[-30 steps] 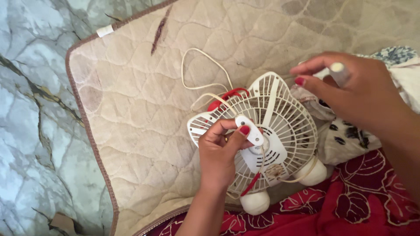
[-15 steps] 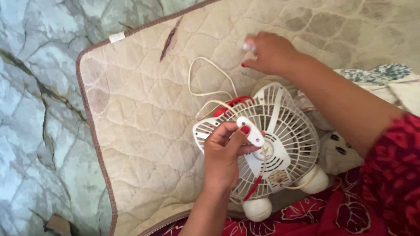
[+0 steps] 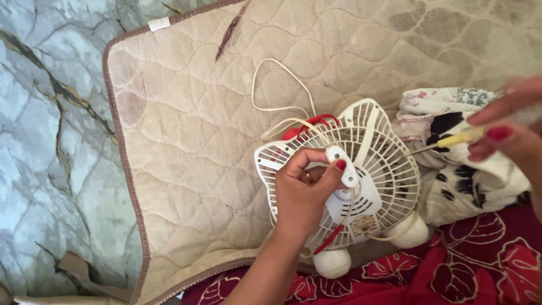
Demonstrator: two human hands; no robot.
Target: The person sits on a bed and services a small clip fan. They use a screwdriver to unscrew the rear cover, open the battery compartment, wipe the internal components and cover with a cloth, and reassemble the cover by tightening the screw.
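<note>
Setting: you are in a home, working at floor level. Marble-patterned floor (image 3: 45, 141) with a quilted beige mat (image 3: 192, 130) spread over it; a small white household fan (image 3: 361, 169) and a crumpled printed cloth (image 3: 451, 113) lie on the mat. Your red floral garment (image 3: 451, 277) fills the near edge.

A small cream-white plastic table fan with a cat-shaped grille (image 3: 370, 164) lies face up on a beige quilted fabric mat (image 3: 186, 118), its two round white feet (image 3: 333, 262) pointing toward the person. The left hand (image 3: 302, 195) rests on the grille, thumb and fingers pinching a small white oblong plastic piece (image 3: 343, 165) at the centre. The right hand (image 3: 508, 133), blurred at the frame's edge, holds a yellow-handled screwdriver (image 3: 451, 141) whose thin shaft touches the grille's right rim. A thin white power cord (image 3: 276, 93) loops on the mat above the fan. A white floral-printed cloth (image 3: 457, 169) lies just beside the fan's right side, over red flowered fabric (image 3: 480, 265). Grey marbled floor (image 3: 51, 141) shows left.
</note>
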